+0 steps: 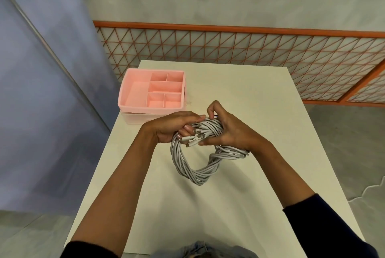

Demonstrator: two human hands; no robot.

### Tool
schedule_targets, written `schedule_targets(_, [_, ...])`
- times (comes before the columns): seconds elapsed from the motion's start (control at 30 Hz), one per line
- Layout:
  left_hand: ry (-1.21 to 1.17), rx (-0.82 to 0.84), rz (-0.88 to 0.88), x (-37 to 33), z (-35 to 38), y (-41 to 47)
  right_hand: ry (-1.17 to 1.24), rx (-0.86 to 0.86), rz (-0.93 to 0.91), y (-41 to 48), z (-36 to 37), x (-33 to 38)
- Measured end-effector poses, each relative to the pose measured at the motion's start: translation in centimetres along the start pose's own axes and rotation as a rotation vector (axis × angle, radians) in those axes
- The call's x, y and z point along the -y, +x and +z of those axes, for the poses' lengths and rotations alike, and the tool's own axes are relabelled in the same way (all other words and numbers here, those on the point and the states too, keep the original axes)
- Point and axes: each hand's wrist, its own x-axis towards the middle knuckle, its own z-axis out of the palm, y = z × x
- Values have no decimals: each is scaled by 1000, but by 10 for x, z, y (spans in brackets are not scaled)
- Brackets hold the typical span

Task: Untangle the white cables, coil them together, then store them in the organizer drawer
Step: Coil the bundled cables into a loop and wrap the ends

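Our left hand (177, 125) and right hand (226, 130) clench the coiled white cables (193, 166); organizer (133, 83) beyond-left, bare table (260, 99) rightward.

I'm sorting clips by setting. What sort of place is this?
Probably a bare indoor room set up for a tidying task, not a lived-in home: a plain white table, an orange lattice railing against a grey wall, and only a pink organizer.

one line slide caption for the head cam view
Both hands, left hand and right hand, grip a coiled bundle of white cables above the table, pink organizer nearby.
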Motion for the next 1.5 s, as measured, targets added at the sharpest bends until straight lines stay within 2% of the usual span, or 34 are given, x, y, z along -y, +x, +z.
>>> schedule_targets(0.23, [-208, 21, -70, 3, -4, 2, -209, -108, -140, 0, 4, 1])
schedule_targets(0.47, [-347, 37, -93, 7, -7, 7, -680, -331, -281, 4, 11, -10])
schedule_targets(0.57, [-401, 73, -110, 11, -9, 10, -795, -283, -327, 13, 9, -10])
schedule_targets(0.67, [-454, 89, -98, 16, -9, 13, -692, -159, -276, 14, 9, -9])
schedule_targets(0.8, [-517, 85, -94, 20, -11, 14, -648, -108, -249, 14, 11, -5])
schedule_targets(1.0, [-456, 121, -181, 13, -12, 15, -572, -67, -240, 9, 14, -5])
schedule_targets(1.1, [-344, 54, -214, 14, -12, 14, -517, -65, -227, 10, 15, -6])
schedule_targets(1.3, [140, -123, -65, 10, -9, 11, -421, -73, -229, 10, 13, -7])
schedule_targets(1.43, [291, -171, 38, 10, -10, 9, -396, -85, -251, 8, 13, 4])
schedule_targets(1.5, [303, -204, 145, 15, -11, 8, -423, -72, -287, 6, 17, 12])
